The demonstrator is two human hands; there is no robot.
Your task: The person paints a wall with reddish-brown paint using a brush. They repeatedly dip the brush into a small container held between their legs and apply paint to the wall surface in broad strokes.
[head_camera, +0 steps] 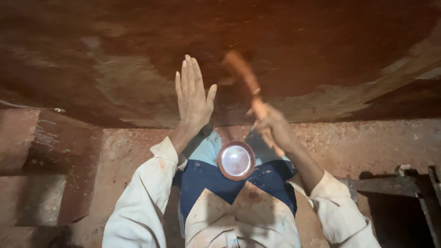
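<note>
My left hand (193,98) lies flat and fully open against the rusty wall (115,69) in front of me, fingers straight and together, holding nothing. My right hand (271,128) is clenched round the wooden handle of a hammer (245,80), which rises up and to the left of that fist; its top end is blurred, so I cannot make out the head. A round lamp (236,160) hangs at my chest, below and between both hands. The hammer sits just beside my open palm, so a stray blow could catch my thumb or fingers. Flakes off the wall might also fly towards my face.
</note>
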